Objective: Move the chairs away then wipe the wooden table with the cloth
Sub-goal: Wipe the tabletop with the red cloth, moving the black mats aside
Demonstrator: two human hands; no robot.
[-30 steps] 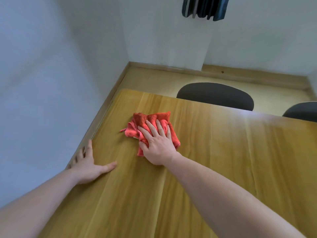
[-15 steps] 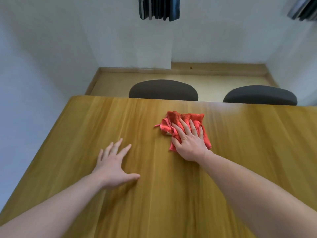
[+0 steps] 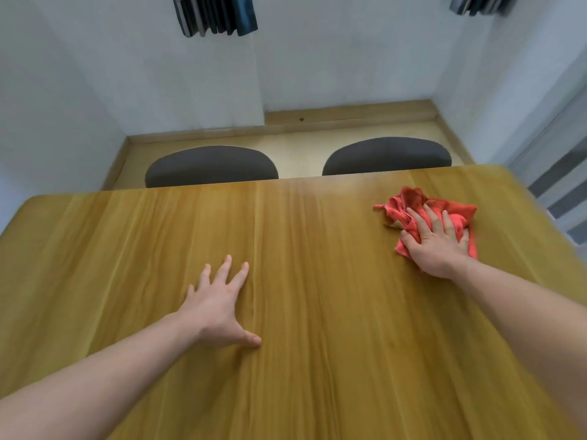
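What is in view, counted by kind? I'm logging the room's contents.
Chairs: 2, left and right
Table: 1
Cloth: 1
Curtains: 2, left and right
Total: 6

Small meeting room: wooden table, two grey chairs, bare white walls.

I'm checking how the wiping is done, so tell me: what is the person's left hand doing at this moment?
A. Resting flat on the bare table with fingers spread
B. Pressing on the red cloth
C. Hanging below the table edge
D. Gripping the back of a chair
A: the left hand lies flat with fingers spread on the bare wooden table, while the right hand presses the red cloth near the table's far right corner.
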